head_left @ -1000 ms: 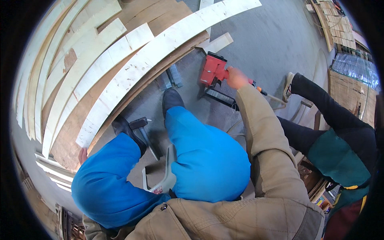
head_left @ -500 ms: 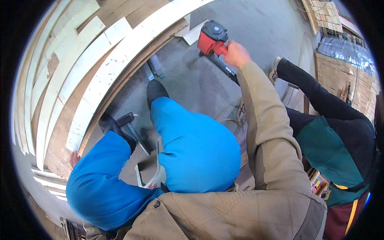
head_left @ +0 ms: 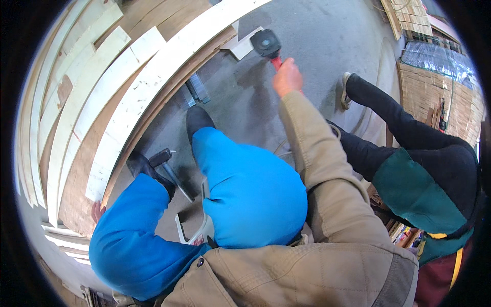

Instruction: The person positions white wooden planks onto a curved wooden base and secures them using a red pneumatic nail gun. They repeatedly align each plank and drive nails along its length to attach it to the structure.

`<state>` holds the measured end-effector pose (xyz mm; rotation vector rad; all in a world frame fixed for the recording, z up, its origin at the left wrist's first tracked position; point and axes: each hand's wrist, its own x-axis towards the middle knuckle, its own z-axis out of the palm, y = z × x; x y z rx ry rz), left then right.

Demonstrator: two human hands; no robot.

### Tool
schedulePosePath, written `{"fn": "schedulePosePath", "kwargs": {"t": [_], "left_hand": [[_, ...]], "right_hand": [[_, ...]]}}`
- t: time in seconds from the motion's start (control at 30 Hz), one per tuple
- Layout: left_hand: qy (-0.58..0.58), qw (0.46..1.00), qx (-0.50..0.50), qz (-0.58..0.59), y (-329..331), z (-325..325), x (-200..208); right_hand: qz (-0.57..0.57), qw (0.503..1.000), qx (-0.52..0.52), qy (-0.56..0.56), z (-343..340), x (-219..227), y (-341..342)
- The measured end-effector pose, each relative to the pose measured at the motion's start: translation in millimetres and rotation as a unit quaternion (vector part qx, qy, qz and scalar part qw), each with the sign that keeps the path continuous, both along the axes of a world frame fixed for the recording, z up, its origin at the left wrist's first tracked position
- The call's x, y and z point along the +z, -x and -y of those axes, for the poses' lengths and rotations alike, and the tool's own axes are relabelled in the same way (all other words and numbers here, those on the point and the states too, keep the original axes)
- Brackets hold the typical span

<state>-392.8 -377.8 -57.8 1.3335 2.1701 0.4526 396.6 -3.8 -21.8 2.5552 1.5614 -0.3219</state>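
Observation:
My right hand (head_left: 288,78) is closed round the red handle of a nail gun (head_left: 266,43) with a dark, squarish cap. It holds the tool out over the grey floor, past the far end of a short white board piece (head_left: 244,45). Only the fingers of my left hand (head_left: 97,211) show, beside my blue-trousered left knee. They press against the near end of a long white board (head_left: 134,110), and the rest of that hand is hidden. The long board lies along the edge of a wooden stack.
More pale boards (head_left: 76,123) lie on the left. A hammer (head_left: 171,169) stands by my left foot, and metal strips (head_left: 197,88) lie past my other foot. A white stool (head_left: 202,230) is under me. Another person's dark-clad leg (head_left: 394,110) reaches in at right, near wrapped wood stacks (head_left: 434,79).
My right hand has swung the nail gun a little left and turned it, so its cap faces up more. The right forearm has shifted left. My left hand stays at the board's end.

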Motion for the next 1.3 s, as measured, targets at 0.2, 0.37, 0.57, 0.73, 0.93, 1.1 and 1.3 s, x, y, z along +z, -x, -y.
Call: {"fn": "schedulePosePath", "kwargs": {"t": [0.2,0.37,0.57,0.73,0.93,1.1,1.3], "left_hand": [[-0.001,1.000,0.004,-0.003,1.2,4.8,-6.8],[0.018,0.999,-0.009,0.025,-10.0,11.3,7.2],[0.064,0.992,0.052,0.097,-52.7,-17.2,47.7],[0.006,0.998,0.044,0.047,-101.5,-39.0,83.4],[-0.029,0.986,-0.031,-0.162,-120.8,-82.9,105.7],[-0.008,0.969,-0.125,-0.212,-117.5,-138.5,98.7],[0.104,0.967,-0.169,-0.158,-100.4,-169.5,91.4]], "right_hand": [[-0.065,0.998,-0.003,-0.022,43.7,-42.8,43.9],[-0.069,0.996,0.045,-0.027,65.6,-91.8,51.5],[-0.108,0.990,0.089,0.005,73.8,-112.4,38.9],[-0.146,0.983,0.104,0.050,77.4,-92.3,26.2],[-0.271,0.958,0.079,0.050,89.8,-35.5,24.1],[-0.348,0.936,0.016,0.043,106.9,30.9,20.5],[-0.360,0.932,0.010,0.023,89.8,110.9,38.4]]}}
